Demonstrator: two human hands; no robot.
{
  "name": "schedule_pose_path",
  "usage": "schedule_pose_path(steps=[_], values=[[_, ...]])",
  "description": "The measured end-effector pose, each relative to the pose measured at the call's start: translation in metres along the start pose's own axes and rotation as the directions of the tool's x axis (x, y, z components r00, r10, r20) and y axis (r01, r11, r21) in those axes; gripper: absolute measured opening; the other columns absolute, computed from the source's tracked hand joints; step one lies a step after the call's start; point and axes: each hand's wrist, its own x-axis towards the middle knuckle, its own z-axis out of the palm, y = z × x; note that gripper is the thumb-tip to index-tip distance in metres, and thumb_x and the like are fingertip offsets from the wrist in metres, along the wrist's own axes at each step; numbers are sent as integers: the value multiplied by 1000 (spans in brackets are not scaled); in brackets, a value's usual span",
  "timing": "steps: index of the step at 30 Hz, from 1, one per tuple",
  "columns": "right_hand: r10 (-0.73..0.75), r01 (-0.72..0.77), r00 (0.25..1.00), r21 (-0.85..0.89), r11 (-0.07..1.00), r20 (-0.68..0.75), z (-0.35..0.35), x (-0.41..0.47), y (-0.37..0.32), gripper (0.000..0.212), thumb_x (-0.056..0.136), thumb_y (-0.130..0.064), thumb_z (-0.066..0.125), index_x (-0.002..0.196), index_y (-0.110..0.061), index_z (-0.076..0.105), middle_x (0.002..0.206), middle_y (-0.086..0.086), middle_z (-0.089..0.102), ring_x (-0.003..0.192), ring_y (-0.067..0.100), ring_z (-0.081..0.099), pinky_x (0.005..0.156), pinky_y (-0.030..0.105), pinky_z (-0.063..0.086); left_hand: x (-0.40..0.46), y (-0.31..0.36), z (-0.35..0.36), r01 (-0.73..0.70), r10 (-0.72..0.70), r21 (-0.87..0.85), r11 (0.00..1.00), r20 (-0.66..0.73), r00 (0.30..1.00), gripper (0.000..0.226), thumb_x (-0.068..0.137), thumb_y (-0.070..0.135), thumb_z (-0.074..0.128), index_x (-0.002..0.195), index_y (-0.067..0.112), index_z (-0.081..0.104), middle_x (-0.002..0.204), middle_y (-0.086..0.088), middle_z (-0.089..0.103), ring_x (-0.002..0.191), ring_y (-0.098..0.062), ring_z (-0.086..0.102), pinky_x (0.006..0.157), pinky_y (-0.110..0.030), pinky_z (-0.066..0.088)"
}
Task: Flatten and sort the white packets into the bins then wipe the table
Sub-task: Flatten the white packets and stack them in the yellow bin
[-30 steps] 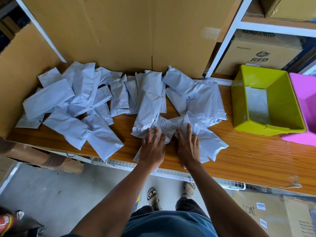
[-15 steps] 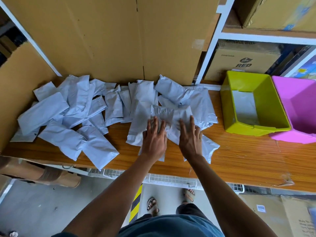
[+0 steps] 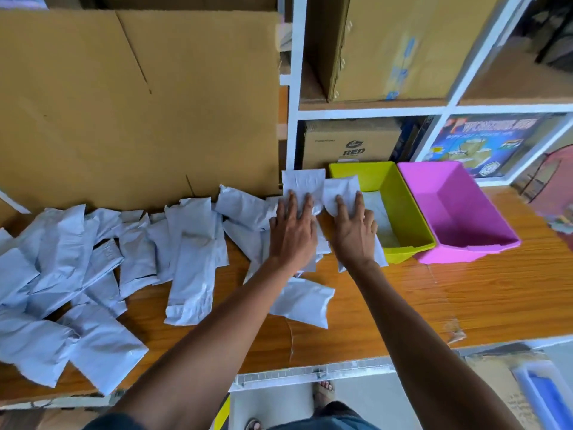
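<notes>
While crumpled white plastic packets (image 3: 93, 274) litter the wooden bench (image 3: 465, 290), our left hand (image 3: 293, 231) and right hand (image 3: 353, 228) press two flat, fingers spread; next, probably into the lime-green plastic bin (image 3: 409, 218).

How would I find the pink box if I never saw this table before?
Look along the wooden table to its right end, below the white shelves. Two plastic bins sit side by side there. The pink bin is the outer one, farther right than the yellow-green bin, and no packet shows inside it.
</notes>
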Motion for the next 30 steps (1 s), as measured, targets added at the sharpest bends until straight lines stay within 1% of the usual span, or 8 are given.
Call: schedule_pose_path(steps=[2, 3, 5, 7, 14, 20, 26, 30], values=[[36, -36, 999, -6, 999, 19, -9, 16, 18, 61, 102, -46, 30, 156, -20, 41, 166, 27, 22, 120, 49, 46, 96, 56, 40, 18, 22, 4, -3, 3, -5, 1000, -3, 1000, 71, 101, 47, 9, 166, 26, 26, 174, -14, 18, 160, -39, 16, 114, -62, 35], [46, -46, 998, -13, 999, 30, -10, 25, 29, 61, 100, -41, 29, 157, -20, 39, 166, 27, 20, 120, 49, 45, 97, 56, 39, 27, 33, 7, -9, 9, -5, 1000, -5, 1000, 71, 100, 47, 9, 166, 26, 27, 174, -15, 19, 160, -39, 16, 114, -62, 35], [66, -65, 997, -30, 997, 37, -7, 44, 52, 59, 100, -23, 43, 158, -20, 37, 167, 26, 17, 120, 49, 44, 99, 55, 37, 46, 52, 16, -15, 15, -1, 1000, -4, 1000, 68, 102, 47, 12, 166, 27, 27, 173, -15, 20, 159, -39, 18, 114, -61, 36], [96, -92, 992, -43, 995, 82, 2, 60, 72, 63, 98, -17, 47, 160, -22, 33, 168, 25, 13, 122, 47, 42, 101, 54, 36, 62, 64, 27, -11, 11, 9, 1000, -2, 1000, 61, 108, 43, 22, 166, 27, 26, 174, -16, 19, 159, -39, 19, 115, -59, 35], [134, -107, 950, -111, 988, 280, 45, 110, 113, 67, 101, -23, 44, 163, -24, 20, 170, 22, 5, 134, 45, 35, 109, 49, 31, 113, 89, 65, 72, -73, 27, 997, 51, 996, 58, 112, 41, 26, 168, 30, 17, 176, -13, 6, 161, -37, 11, 121, -57, 28], [107, -40, 914, -176, 984, 391, 84, 137, 142, 68, 101, -23, 47, 163, -24, 19, 170, 21, 3, 139, 42, 32, 110, 48, 35, 141, 90, 87, 129, -133, 65, 990, 69, 989, 59, 112, 43, 27, 168, 31, 14, 176, -12, 3, 161, -36, 9, 121, -59, 28], [147, 13, 810, -269, 963, 568, 112, 145, 157, 73, 109, -51, 30, 166, -17, 0, 172, 20, -4, 154, 40, 13, 118, 49, 23, 149, 84, 101, 159, -168, 88, 983, 100, 981, 59, 112, 44, 28, 168, 30, 15, 176, -14, 8, 162, -36, 8, 122, -59, 27], [66, 19, 842, -150, 988, 536, 112, 152, 154, 73, 109, -53, 23, 165, -15, -5, 172, 17, -15, 159, 37, -9, 126, 53, 9, 152, 87, 101, 175, -183, 90, 980, 89, 979, 58, 112, 44, 29, 168, 29, 17, 175, -15, 10, 162, -35, 10, 121, -59, 28]])
